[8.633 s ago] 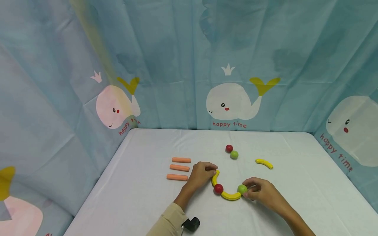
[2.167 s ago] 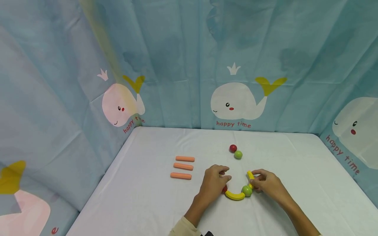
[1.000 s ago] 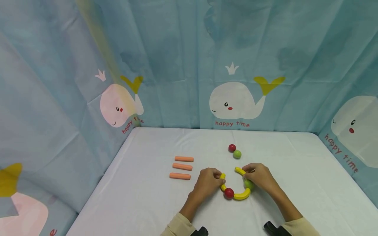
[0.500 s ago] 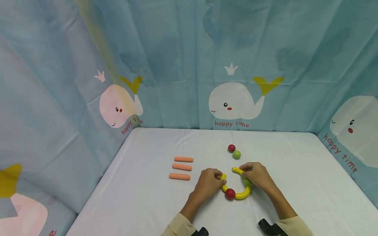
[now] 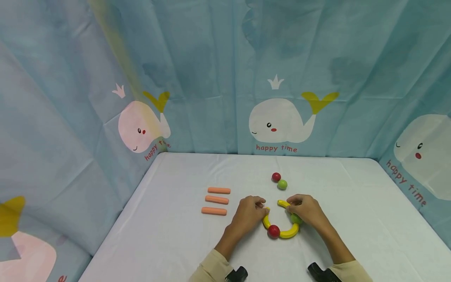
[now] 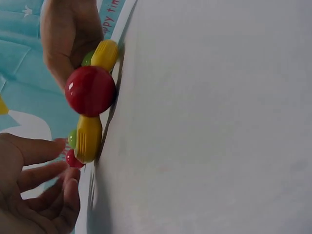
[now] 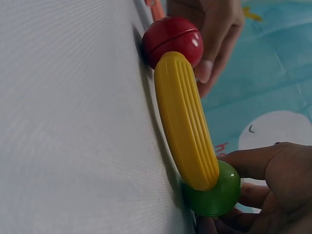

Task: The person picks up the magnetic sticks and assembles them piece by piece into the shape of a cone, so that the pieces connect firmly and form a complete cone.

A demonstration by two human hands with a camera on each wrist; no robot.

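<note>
Curved row of toy pieces (image 5: 286, 234) lies on the white table (image 5: 169, 243) between both hands, its opening turned away from the person. Nearest are the red ball (image 5: 273, 231) and the lower yellow piece (image 7: 185, 122), touching each other. The left hand (image 5: 248, 211), its fingers parted, is at the far end of the left yellow piece (image 5: 266, 220) — contact I cannot tell. Beyond the green ball (image 5: 296, 219), the right hand (image 5: 307, 208) pinches the right yellow piece (image 5: 282, 203). Left of the left hand lie three orange sticks (image 5: 216, 199); farther away — a second red ball (image 5: 276, 177) beside a second green ball (image 5: 282, 184).
</note>
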